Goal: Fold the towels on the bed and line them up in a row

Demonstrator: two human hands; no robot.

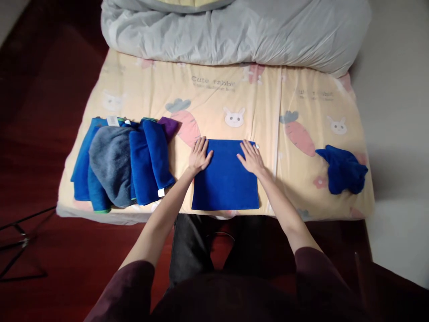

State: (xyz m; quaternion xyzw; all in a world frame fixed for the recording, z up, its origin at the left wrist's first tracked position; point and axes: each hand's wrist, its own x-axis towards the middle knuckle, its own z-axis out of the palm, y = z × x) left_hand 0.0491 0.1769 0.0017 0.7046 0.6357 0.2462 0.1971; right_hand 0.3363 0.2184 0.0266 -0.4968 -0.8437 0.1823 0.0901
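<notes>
A blue towel [226,179] lies spread flat on the bed in front of me, its near edge close to the mattress edge. My left hand [200,155] rests palm down on its far left corner, fingers stretched out. On the far right corner lies my right hand [251,158], also flat with fingers apart. A small white tag [257,146] shows just beyond that corner. To the left is a pile of folded or rolled towels, with a grey-blue towel [112,161], several blue towels [157,154] and a purple one [170,127]. A crumpled blue towel [346,170] sits at the right.
The bed [214,107] has a pale yellow sheet printed with rabbits and carrots. A bunched grey quilt [234,33] lies across its far end. Black metal legs [25,241] stand on the dark red floor at left. A pale wall [402,134] borders the right side.
</notes>
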